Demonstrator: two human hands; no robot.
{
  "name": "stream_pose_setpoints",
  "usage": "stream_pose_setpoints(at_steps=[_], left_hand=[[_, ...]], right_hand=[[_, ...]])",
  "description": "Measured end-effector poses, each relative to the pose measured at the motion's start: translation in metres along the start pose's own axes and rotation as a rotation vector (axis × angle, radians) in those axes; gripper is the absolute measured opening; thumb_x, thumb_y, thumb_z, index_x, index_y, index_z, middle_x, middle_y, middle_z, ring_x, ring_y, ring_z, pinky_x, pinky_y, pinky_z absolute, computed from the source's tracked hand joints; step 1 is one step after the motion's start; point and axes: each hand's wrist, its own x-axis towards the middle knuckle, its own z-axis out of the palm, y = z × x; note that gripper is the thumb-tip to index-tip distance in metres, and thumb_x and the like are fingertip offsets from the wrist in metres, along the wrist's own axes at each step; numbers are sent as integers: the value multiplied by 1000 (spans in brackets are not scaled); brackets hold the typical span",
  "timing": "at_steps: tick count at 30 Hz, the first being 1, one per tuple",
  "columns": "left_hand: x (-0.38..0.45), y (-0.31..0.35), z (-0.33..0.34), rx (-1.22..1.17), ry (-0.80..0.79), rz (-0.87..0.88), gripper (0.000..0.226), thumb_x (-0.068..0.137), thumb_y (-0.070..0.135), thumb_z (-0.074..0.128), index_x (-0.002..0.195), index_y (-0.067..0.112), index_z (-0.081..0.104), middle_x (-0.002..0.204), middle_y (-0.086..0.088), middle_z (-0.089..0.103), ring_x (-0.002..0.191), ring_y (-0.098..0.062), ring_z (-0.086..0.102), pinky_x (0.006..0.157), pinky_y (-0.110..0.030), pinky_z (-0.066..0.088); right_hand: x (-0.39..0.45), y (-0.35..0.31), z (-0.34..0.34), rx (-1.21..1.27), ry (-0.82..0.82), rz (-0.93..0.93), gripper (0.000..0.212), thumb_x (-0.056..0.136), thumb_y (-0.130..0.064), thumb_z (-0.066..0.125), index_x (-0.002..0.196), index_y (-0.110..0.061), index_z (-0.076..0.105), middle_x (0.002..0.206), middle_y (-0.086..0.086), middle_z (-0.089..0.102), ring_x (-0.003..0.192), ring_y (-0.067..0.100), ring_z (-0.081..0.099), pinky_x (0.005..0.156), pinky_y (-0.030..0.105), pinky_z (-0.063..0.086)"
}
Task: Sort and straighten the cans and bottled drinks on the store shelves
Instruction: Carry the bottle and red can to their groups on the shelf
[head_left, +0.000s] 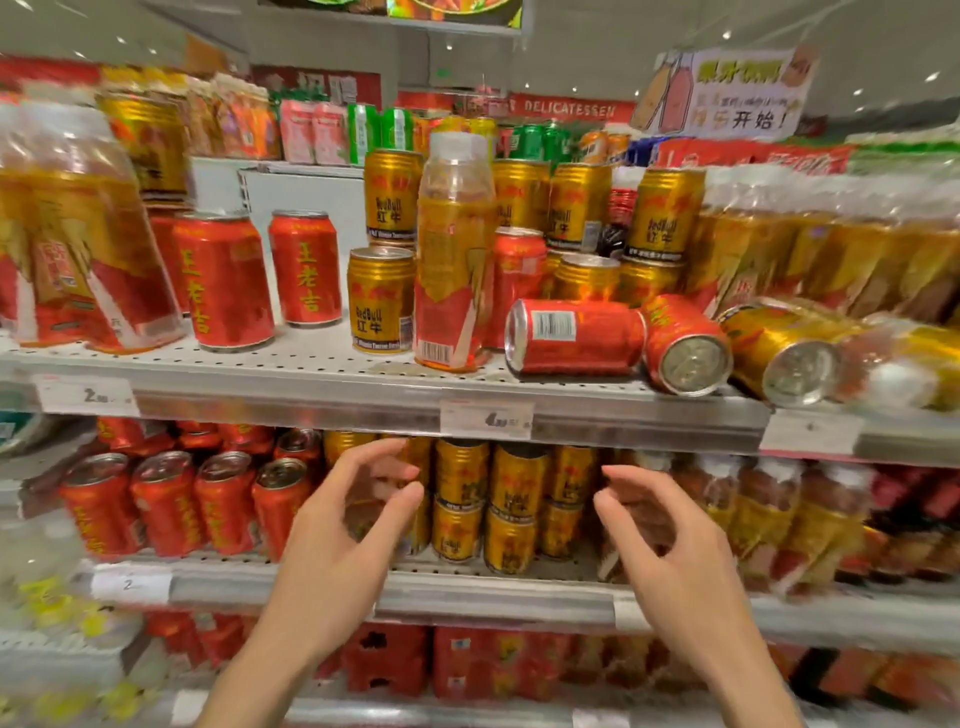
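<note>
Here, both hands (358, 519) (670, 530) empty, fingers loosely curled; cylindrical red can (574, 336) toppled on perforated shelf (311, 358).

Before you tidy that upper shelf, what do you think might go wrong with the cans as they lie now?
1. The red can and gold can lie on their sides at the shelf edge; a nudge may roll them off.
2. The tall bottle stands near the front among cans and may topple if bumped.
3. Both hands, left hand and right hand, are empty, below that shelf.

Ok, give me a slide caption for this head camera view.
Both hands, left and right, empty, raised below a shelf where red cans lie toppled.
</note>
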Motion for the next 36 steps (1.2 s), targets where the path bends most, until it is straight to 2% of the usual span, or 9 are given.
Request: stream_pose_setpoints(at_steps=[5, 10, 15, 19, 21, 25, 29, 32, 36], left_hand=[[21, 21, 8, 30, 22, 107, 30, 91, 25, 67, 119, 36, 62, 104, 15, 71, 99, -6, 67, 82, -16, 52], [60, 50, 5, 118, 58, 263, 35, 91, 28, 68, 123, 36, 58, 106, 17, 68, 99, -1, 65, 78, -7, 49], [110, 76, 5, 313, 126, 421, 60, 90, 38, 69, 144, 30, 42, 128, 6, 54, 107, -2, 58, 79, -15, 53], [142, 94, 10, 445, 158, 452, 83, 87, 54, 68, 154, 29, 25, 145, 0, 42, 123, -14, 53, 96, -39, 55], [155, 100, 11, 501, 158, 436, 91, 86, 58, 67, 157, 27, 19, 150, -3, 39, 132, -17, 47, 105, -37, 44], [171, 104, 11, 474, 45, 404, 87, 89, 52, 67, 158, 30, 18, 154, 0, 42, 122, -7, 46, 99, -32, 42], [172, 98, 10, 387, -16, 406, 83, 92, 46, 66, 157, 32, 17, 155, 3, 39, 123, 2, 39, 91, -16, 38], [172, 95, 11, 338, -15, 408, 82, 92, 45, 65, 157, 33, 17, 155, 4, 37, 127, 1, 37, 97, -23, 40], [172, 94, 12, 328, -12, 407, 82, 92, 45, 65, 157, 34, 15, 157, 5, 34, 127, 3, 34, 100, -27, 40]], right_hand=[[16, -13, -16, -104, 8, -141, 20, 93, -32, 67, 112, -38, 66, 97, -23, 69, 94, -1, 66, 80, 21, 52], [41, -54, -23, -244, -7, -421, 24, 94, -30, 67, 118, -31, 66, 101, -21, 68, 100, -1, 65, 84, 15, 51], [92, -93, -33, -541, -17, -639, 37, 92, -39, 65, 125, -22, 62, 115, -9, 65, 105, 5, 59, 90, 25, 53], [132, -113, -44, -849, -206, -569, 65, 89, -54, 64, 145, -24, 47, 139, -6, 52, 129, 12, 47, 108, 35, 45], [145, -118, -48, -951, -324, -485, 74, 87, -58, 65, 149, -25, 42, 141, -5, 50, 128, 13, 47, 107, 34, 45], [156, -111, -53, -967, -445, -428, 77, 82, -62, 69, 146, -29, 43, 128, -7, 51, 113, 13, 53, 99, 30, 47], [158, -100, -54, -967, -457, -450, 74, 81, -57, 74, 142, -35, 39, 130, -8, 56, 112, 14, 58, 96, 30, 50], [160, -98, -57, -891, -464, -443, 71, 79, -56, 76, 138, -36, 43, 129, -11, 59, 106, 11, 60, 89, 25, 50], [165, -100, -65, -759, -456, -438, 75, 76, -55, 79, 140, -40, 46, 132, -14, 54, 113, 5, 55, 93, 23, 47]])
